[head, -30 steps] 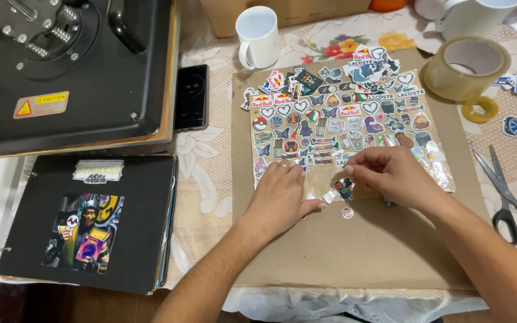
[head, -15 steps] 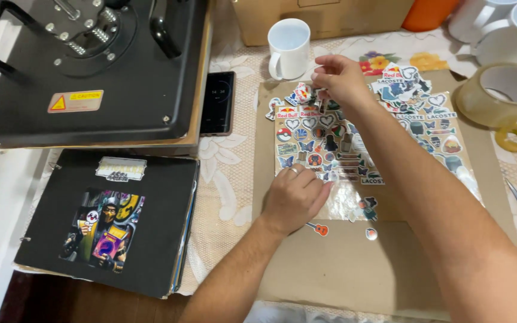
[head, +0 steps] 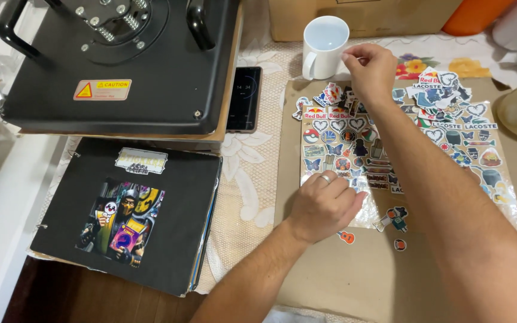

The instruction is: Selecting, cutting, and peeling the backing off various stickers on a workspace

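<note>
Your right hand [head: 369,69] has moved up beside the mug [head: 324,46], fingers pinched, contents unclear. Left hand [head: 324,203] stays pressed on sticker sheet [head: 384,149], fingers curled.

Just one camera, strapped on my head, looking steeply down and close at my table [head: 252,179]. My arms come in from 6 o'clock, mug [head: 324,39] at 12.

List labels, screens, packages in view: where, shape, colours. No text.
Warning label: on the black press, rectangular, yellow, white, red triangle.
Phone screen: right of the press, dark, lit.
Cardboard box: top edge, brown.
Binder label: on the black cover, pale rectangle.
Sticker sheet: under left hand, multicoloured.
</note>
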